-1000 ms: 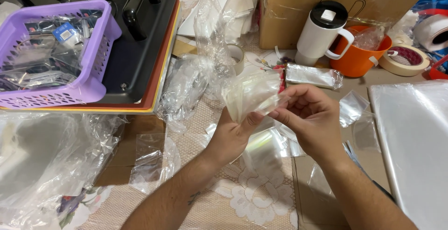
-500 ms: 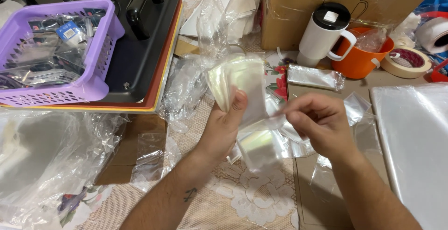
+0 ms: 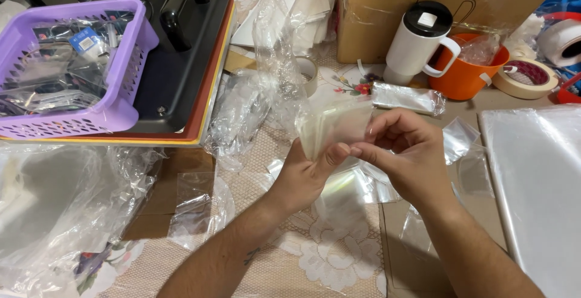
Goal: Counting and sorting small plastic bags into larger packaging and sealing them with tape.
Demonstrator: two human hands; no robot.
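Note:
My left hand (image 3: 305, 174) holds a small stack of clear plastic sleeves (image 3: 330, 125) upright above the lace tablecloth (image 3: 321, 255), thumb pressed on its lower edge. My right hand (image 3: 402, 153) meets it from the right, fingertips pinching the stack's right edge. Several loose clear sleeves (image 3: 357, 183) lie on the table beneath both hands.
A purple basket (image 3: 121, 107) of bagged items rests on a black heat press (image 3: 181, 62) at upper left. Crumpled plastic (image 3: 60, 207) spreads at left. A white tumbler (image 3: 417, 41), orange cup (image 3: 463, 77), tape rolls (image 3: 525, 77), cardboard box (image 3: 387, 7) and a wrapped panel (image 3: 538, 183) stand right.
My left hand tipped the sleeve stack up and then lowered it again. My right hand pulled away toward the table and has now come back to pinch the stack's right edge.

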